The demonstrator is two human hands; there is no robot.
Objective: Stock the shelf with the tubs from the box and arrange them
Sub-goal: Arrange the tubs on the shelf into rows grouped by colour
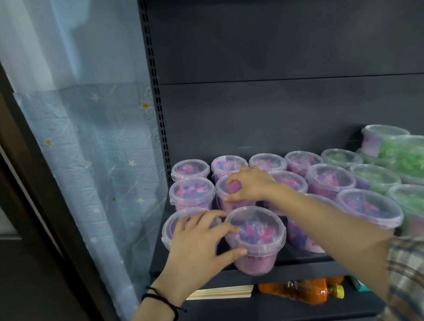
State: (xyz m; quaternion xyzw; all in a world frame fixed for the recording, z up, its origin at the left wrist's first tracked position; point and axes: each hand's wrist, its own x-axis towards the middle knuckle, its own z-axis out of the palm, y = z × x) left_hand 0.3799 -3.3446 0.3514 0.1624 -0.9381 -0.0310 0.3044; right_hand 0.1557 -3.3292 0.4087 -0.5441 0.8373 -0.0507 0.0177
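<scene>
Several clear-lidded tubs of pink and blue pieces stand in rows on the dark shelf (290, 272). My left hand (201, 242) lies over the front-left tub (172, 224), while its fingers and thumb grip the rim and side of the front tub (258, 239) that stands at the shelf's front edge. My right hand (251, 183) reaches in over the front row and grips the lid of a middle-row tub (228, 194) from above. The box is not in view.
Green-filled tubs (376, 177) crowd the shelf's right side, some stacked. The lower shelf holds an orange bottle (303, 290) lying down and a flat pale pack (219, 293). A blue star-patterned curtain (95, 159) hangs left of the shelf upright.
</scene>
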